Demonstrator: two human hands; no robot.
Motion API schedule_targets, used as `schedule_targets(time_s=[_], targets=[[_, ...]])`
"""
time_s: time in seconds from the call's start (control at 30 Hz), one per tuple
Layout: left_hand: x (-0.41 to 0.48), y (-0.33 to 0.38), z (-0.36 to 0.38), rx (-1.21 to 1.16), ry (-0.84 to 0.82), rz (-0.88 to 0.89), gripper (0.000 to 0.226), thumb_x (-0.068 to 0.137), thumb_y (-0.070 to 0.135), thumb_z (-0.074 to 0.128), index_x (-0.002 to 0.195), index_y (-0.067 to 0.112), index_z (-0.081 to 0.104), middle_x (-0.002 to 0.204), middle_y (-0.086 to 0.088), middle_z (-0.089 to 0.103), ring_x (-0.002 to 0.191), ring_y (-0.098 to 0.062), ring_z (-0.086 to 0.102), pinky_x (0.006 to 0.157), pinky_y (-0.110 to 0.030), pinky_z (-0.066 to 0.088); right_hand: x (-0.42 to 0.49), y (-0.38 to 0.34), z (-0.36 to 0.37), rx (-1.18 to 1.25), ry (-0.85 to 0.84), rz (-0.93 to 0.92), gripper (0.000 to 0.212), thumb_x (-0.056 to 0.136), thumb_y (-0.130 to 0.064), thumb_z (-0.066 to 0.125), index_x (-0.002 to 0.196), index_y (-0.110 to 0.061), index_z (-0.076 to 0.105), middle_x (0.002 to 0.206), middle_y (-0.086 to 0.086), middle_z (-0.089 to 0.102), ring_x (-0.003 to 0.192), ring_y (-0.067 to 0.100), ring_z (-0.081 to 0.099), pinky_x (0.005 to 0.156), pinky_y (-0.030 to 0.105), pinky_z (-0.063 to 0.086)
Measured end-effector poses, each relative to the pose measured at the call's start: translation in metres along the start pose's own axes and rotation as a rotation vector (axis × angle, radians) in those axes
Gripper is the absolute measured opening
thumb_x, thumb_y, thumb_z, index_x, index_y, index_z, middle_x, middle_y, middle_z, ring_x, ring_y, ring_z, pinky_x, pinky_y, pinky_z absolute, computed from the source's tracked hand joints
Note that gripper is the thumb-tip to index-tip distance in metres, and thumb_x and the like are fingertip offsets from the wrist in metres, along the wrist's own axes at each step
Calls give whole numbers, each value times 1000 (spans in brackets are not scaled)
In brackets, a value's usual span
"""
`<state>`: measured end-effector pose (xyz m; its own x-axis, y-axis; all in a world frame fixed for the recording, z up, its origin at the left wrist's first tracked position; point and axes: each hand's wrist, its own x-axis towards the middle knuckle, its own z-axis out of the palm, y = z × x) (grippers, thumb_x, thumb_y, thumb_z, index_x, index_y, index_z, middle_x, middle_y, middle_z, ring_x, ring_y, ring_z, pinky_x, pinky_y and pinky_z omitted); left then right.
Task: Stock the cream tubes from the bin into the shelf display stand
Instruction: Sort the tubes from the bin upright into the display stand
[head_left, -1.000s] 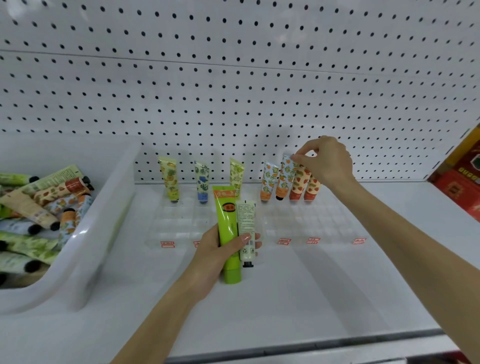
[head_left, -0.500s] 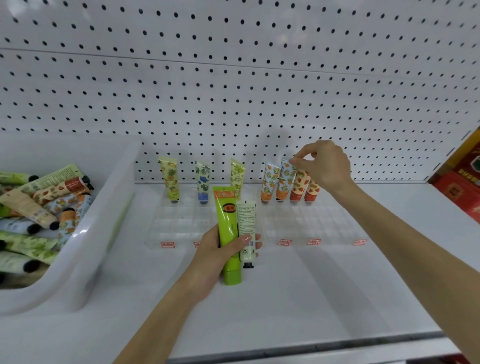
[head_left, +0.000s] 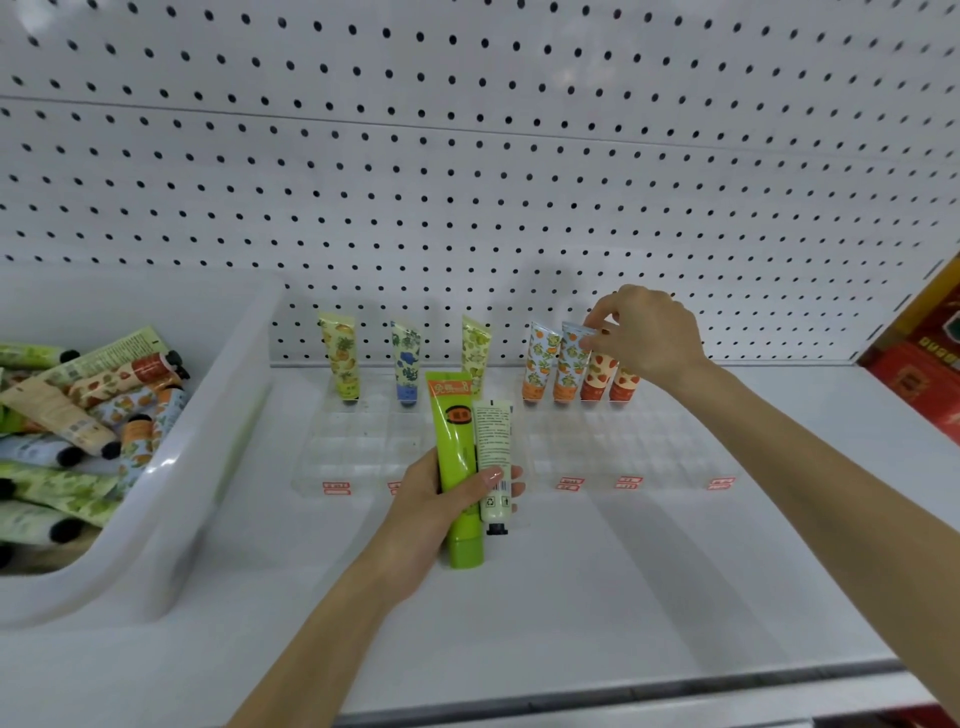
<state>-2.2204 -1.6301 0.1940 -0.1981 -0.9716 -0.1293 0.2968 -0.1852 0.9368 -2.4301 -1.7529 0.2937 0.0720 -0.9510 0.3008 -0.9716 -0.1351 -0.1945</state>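
Right grip (head_left: 644, 332) pinches the top crimp of the blue orange-print tube (head_left: 571, 364), steadying it cap-down in the display stand (head_left: 363, 457) slot just beneath. Left grip (head_left: 441, 504), nearer and lower, clasps a green tube (head_left: 454, 441) and a white tube (head_left: 494, 452) upright, likely queued next. The bin (head_left: 171, 467) sits far left. Against a second ago, the right grip has dipped slightly; the left hasn't budged.

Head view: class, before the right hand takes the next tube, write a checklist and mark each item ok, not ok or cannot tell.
1. Orange-print tube stands crimp-up in the back row: ok.
2. Its cap fully seated in a cell: cannot tell.
3. Right hand free: not ok, it pinches that tube's top.
4. Left hand holds green tube and white tube ready: ok.
5. Display stand has bare cells in front: ok.
6. Bin holds more tubes: ok.
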Motion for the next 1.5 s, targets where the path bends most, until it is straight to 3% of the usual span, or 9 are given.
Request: schedule_targets(time_s=[0.43,0.57,0.7,0.83,0.9,1.0,1.13,1.3,1.5], targets=[[-2,2,1,-19,0,-16,44,74,19,66,117,13,59,104,-9,73,96,-25,71,71,-32,57,-3,2,-7,55,-13,-2,30,81,-34,72,108,-21,69,100,3,61,82,16,51,69,28,35],[-4,4,1,-25,-5,-14,43,73,19,66,115,13,60,103,-8,74,93,-23,71,66,-28,56,-23,-8,-13,391,81,5,15,83,-25,72,95,-16,72,58,-6,42,49,3,39,51,16,31],[-7,7,0,-45,22,-8,41,72,19,65,112,11,61,102,-7,74,85,-19,72,58,-25,54,-68,-37,2,697,-191,49,17,80,-33,73,88,-18,72,54,-7,45,42,1,41,45,11,30],[-15,11,-7,-55,51,-15,38,67,19,67,103,8,61,96,-10,75,76,-17,71,53,-26,53,-92,-61,10,1017,-624,221,17,83,-37,69,84,-21,68,56,-3,37,43,9,28,44,22,22],[-21,15,-12,-31,52,-23,38,65,18,68,101,8,62,87,-7,75,71,-15,70,50,-26,52,-97,-72,14,1112,-711,203,18,85,-34,67,71,-24,65,50,-3,31,44,11,20,46,25,15],[-27,21,-22,48,45,-24,39,63,19,72,100,9,65,80,-5,73,71,-18,68,51,-27,52,-100,-91,17,1178,-707,205,13,87,-30,65,81,-20,66,45,-4,34,44,11,20,44,20,18],[-25,27,-37,91,33,-16,43,62,27,77,100,10,68,95,-20,71,83,-31,64,61,-33,54,-100,-110,15,1151,-593,225,14,87,-33,66,79,-21,64,45,-5,34,40,8,25,42,18,21],[-23,32,-55,21,1,-23,36,76,31,60,101,6,66,97,-9,74,90,-23,71,80,-33,57,-97,-114,7,939,-418,131,15,89,-23,63,83,-10,59,43,-13,43,39,1,38,43,13,31],[-20,43,-77,48,113,67,19,86,23,58,95,8,65,84,-2,76,76,-20,73,70,-27,59,-83,-116,-21,741,-564,5,10,91,-7,53,97,-3,60,65,-4,66,50,9,57,47,22,41]])
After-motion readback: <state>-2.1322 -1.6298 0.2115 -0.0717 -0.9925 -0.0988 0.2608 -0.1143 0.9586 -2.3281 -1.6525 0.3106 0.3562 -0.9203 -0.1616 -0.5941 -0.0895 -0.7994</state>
